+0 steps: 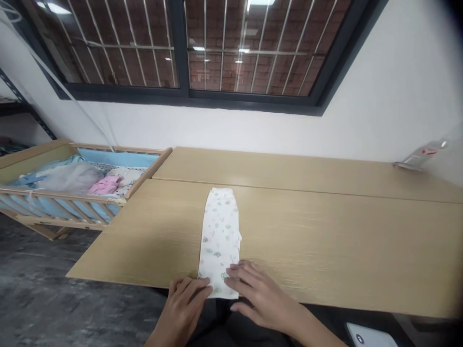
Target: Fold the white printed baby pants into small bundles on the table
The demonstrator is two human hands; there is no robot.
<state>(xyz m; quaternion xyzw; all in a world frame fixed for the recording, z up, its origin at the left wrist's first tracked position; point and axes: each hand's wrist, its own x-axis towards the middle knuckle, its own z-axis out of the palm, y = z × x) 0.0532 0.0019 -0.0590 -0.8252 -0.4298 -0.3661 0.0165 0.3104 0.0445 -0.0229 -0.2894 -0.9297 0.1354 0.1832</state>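
Observation:
A small white baby garment (220,236) with a pale green print lies folded into a long narrow strip on the wooden table (325,241), running away from me. My left hand (183,308) rests at the table's near edge, its fingertips touching the strip's near left corner. My right hand (258,296) lies flat with fingers stretched over the strip's near right end. Neither hand grips anything.
A wooden baby crib (72,188) with blue lining holds pink, grey and white clothes at the left, butted against the table. A clear packet (421,156) lies at the far right by the wall. A white device (371,335) sits below the table edge.

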